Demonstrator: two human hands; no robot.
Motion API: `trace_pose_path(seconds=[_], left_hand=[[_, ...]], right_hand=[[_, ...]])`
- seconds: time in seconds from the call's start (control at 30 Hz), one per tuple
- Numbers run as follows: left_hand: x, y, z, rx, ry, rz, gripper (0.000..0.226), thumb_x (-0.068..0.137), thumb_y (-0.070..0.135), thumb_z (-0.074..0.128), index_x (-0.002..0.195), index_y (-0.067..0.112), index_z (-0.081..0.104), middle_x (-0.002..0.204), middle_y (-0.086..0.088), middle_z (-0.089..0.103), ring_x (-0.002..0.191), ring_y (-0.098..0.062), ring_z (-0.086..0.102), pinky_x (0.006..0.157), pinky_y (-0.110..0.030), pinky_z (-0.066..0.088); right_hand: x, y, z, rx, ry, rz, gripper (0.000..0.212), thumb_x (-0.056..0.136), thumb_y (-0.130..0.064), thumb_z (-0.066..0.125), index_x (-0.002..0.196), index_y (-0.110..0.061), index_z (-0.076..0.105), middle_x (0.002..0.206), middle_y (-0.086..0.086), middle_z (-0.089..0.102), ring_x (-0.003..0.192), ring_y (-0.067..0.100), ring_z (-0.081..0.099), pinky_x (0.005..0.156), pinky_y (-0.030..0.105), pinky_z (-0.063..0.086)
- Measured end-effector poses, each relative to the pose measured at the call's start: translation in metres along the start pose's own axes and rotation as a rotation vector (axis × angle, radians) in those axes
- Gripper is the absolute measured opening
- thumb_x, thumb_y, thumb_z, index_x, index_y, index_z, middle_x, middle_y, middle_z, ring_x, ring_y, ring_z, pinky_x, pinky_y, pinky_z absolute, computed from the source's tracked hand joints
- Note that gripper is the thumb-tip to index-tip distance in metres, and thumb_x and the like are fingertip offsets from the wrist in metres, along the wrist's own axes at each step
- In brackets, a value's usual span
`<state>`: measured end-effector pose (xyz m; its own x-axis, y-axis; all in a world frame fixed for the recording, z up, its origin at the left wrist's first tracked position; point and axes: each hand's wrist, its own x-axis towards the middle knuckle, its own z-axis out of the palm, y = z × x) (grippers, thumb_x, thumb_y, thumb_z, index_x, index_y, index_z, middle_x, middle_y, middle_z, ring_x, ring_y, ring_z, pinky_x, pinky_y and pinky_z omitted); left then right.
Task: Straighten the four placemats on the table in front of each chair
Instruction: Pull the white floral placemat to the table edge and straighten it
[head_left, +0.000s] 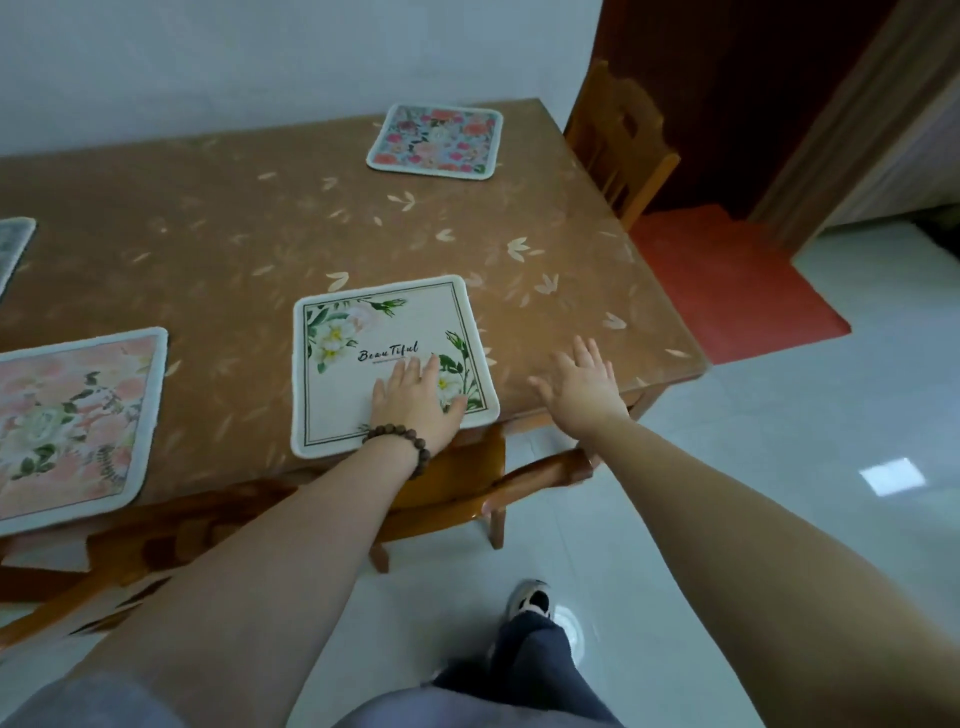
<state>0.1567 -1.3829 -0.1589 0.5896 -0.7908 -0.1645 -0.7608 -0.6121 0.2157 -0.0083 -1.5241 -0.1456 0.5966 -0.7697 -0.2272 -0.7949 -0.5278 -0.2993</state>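
Hands: my left hand (415, 402) presses flat on the white placemat (384, 358); right hand (582, 384) spread, empty, on the worktop (234, 234).
Progress: white placemat sits slightly askew, I judge.
Remaining: pink placemat (72, 421), rose placemat (435, 141), grey placemat (13, 247) unchecked.

Four placemats lie on the table (234, 218). The near-centre placemat (363, 358) sits at the near edge, above a chair (467, 483) tucked beneath. The left hand (415, 405) lies flat on its near right part; the right hand (582, 387) is on the bare table just right of it. A second placemat (72, 426) lies left at the same edge, a third (13, 249) at the far left, a fourth (435, 140) at the far side, near another chair (618, 140) at the table's right end.
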Motion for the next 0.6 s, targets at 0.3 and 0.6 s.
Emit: trace_pose_path(seconds=[0.3,0.6], left_hand=[[0.023,0.080,-0.002,0.018,0.021,0.079,0.075,0.088,0.063,0.032,0.149,0.022,0.016,0.157,-0.008,0.018,0.144,-0.026,0.010,0.115,-0.051,0.011],[0.097,0.206,0.015,0.004,0.033,0.008,0.076,0.087,0.065,0.033,0.150,0.027,0.011,0.159,-0.005,0.009,0.146,-0.026,0.003,0.114,-0.051,0.006]], right_hand=[[0.003,0.074,-0.047,-0.044,0.099,0.080,0.054,0.097,-0.047,0.034,0.142,-0.018,0.034,0.159,0.011,0.005,0.145,0.028,-0.008,0.116,0.048,0.002],[0.064,0.185,-0.088,-0.019,0.091,-0.003,0.052,0.099,-0.043,0.033,0.143,-0.017,0.033,0.159,0.011,0.005,0.146,0.027,-0.008,0.118,0.046,0.002]])
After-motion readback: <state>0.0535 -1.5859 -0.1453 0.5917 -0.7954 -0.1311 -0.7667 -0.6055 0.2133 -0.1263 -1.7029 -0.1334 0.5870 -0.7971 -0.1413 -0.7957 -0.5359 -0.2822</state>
